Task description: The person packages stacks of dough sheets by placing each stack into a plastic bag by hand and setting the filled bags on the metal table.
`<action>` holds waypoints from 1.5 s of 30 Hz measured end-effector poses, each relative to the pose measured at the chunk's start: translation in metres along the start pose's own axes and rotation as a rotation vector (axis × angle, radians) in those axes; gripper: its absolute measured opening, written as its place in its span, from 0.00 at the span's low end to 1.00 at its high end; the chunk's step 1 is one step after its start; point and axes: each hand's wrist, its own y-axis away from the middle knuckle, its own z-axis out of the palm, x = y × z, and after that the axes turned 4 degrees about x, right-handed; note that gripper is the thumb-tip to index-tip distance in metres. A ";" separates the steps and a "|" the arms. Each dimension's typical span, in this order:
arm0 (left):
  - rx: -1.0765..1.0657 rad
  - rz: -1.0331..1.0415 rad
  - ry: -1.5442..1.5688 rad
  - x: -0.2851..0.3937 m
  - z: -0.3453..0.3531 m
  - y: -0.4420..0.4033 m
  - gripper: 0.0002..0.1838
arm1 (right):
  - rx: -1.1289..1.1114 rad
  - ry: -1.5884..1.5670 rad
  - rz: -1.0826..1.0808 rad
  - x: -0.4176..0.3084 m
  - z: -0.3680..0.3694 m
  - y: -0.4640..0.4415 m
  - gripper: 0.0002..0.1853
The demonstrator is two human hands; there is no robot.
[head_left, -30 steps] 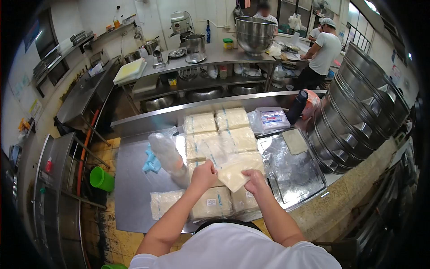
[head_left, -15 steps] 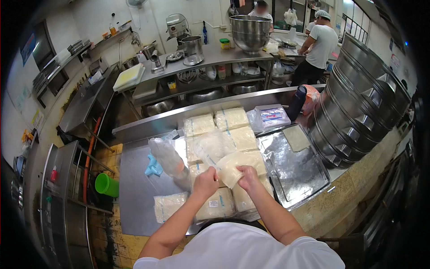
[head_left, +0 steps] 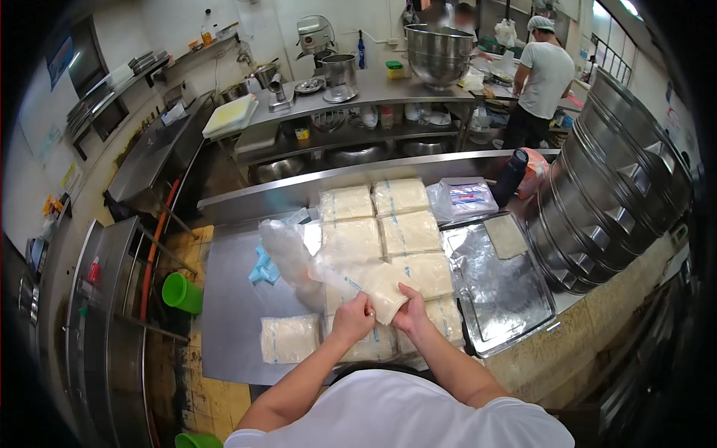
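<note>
Between my hands is a stack of pale dough sheets, bent and partly inside a clear plastic bag that trails off to the left. My right hand grips the stack's right side, thumb on top. My left hand is closed at the near left edge, pinching the bag's mouth; its fingertips are partly hidden. Below and beyond the hands lie several bagged packs of similar sheets in two columns. Another bagged pack sits apart at the near left.
A bundle of clear bags and a blue crumpled cloth lie left on the steel table. To the right are a metal tray with one pale square, a dark bottle and tall stacked steamers. A person stands behind.
The stack has gone further into the bag and both hands have come slightly nearer to me. The bag's loose end has swung left and down. The whole view has shifted a little.
</note>
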 end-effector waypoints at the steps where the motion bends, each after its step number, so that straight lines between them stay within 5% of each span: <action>1: 0.003 -0.002 -0.007 -0.002 0.000 0.004 0.07 | -0.010 -0.002 0.031 0.000 -0.002 -0.001 0.27; 11: 0.110 -0.062 -0.040 -0.003 -0.020 0.009 0.08 | 0.083 0.251 0.034 0.021 -0.006 -0.034 0.26; 17: 0.125 -0.178 0.029 0.002 -0.027 0.013 0.12 | 0.186 0.720 -0.429 0.042 0.006 -0.020 0.23; 28: -0.069 -0.272 -0.236 0.022 -0.052 -0.006 0.06 | 0.067 0.600 -0.530 0.034 0.045 0.028 0.21; 31: 0.058 -0.142 -0.284 0.028 -0.058 -0.011 0.07 | 0.097 0.743 -0.603 0.036 0.032 0.026 0.21; 34: 0.221 0.002 -0.167 0.023 -0.048 -0.026 0.09 | 0.119 0.953 -0.642 0.040 0.029 0.032 0.18; 40: 0.118 0.043 0.097 0.023 -0.041 -0.059 0.14 | 0.089 1.152 -0.696 0.032 0.053 0.059 0.15; 43: 0.115 -0.204 0.543 0.014 -0.025 -0.067 0.09 | 0.101 1.110 -0.718 0.028 0.040 0.053 0.15; 45: 0.118 -0.062 0.421 0.035 -0.030 -0.063 0.06 | 0.086 1.073 -0.727 0.026 0.036 0.052 0.14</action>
